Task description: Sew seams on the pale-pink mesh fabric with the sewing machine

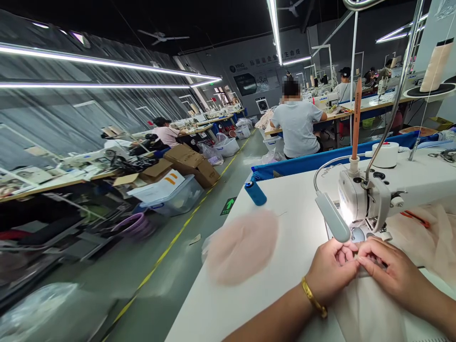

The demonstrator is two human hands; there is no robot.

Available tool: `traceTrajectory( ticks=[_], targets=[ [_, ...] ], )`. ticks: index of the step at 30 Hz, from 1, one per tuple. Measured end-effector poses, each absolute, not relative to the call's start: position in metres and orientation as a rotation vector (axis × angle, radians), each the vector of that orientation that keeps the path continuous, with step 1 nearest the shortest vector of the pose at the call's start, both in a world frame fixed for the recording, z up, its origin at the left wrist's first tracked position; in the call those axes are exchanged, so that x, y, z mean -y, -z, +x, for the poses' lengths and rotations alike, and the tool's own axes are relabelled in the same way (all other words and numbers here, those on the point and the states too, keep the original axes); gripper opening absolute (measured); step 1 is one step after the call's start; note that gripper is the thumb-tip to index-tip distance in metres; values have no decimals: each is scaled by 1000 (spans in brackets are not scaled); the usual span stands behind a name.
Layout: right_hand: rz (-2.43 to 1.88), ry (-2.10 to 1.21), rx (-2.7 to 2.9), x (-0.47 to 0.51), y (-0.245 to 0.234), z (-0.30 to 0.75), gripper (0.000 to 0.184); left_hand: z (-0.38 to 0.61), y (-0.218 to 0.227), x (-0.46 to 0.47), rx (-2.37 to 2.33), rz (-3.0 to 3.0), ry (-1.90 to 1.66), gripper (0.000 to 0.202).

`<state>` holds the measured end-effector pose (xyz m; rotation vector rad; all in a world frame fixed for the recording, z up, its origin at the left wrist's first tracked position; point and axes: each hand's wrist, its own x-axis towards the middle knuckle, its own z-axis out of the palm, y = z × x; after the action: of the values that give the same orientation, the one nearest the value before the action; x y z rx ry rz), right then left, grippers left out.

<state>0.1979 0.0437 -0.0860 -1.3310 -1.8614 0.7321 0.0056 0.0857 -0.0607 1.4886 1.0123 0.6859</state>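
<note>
Both of my hands meet just in front of the needle area of a white sewing machine [352, 194]. My left hand [333, 266], with a gold bracelet [313, 297] at the wrist, has its fingers curled and pinched on sheer fabric [372, 308]. Thumb and fingers of my right hand [386, 266] pinch the same pale cloth, close against the left fingertips. The fabric hangs down from my fingers over the table edge side. Its pinched edge is mostly hidden by the fingers. A grey lamp head [333, 218] lights the spot above.
On the white table [285, 285] lie a round pink sheer piece [244, 247] and a blue thread spool [255, 193]. Orange-handled snips [415, 219] rest on more fabric at right. A pencil [356, 118] stands on the machine. Co-workers sit at other machines beyond the aisle.
</note>
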Motion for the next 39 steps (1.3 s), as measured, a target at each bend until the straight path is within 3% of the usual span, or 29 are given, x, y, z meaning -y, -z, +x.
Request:
traceTrajectory(
  ticks=[8,18,20,23,27,39],
  targets=[
    [-1376,-697,1884,-44,86,200,29,3,55,-85,-1042,1565,-696,19],
    [-1574,-425,2025,-60,90,197,31,10,70,-90,-1320,2237,-735,16],
    [-1588,-415,2021,-63,91,198,28,8,71,-89,-1250,2362,-808,18],
    [-1608,-388,2012,-65,93,201,22,3,73,-88,-998,2615,-838,6],
    [-1618,-336,1998,-65,97,203,17,-1,75,-88,-913,2677,-792,12],
    [-1526,-252,2080,-65,101,209,26,0,75,-84,-943,2730,-794,10]
  ],
)
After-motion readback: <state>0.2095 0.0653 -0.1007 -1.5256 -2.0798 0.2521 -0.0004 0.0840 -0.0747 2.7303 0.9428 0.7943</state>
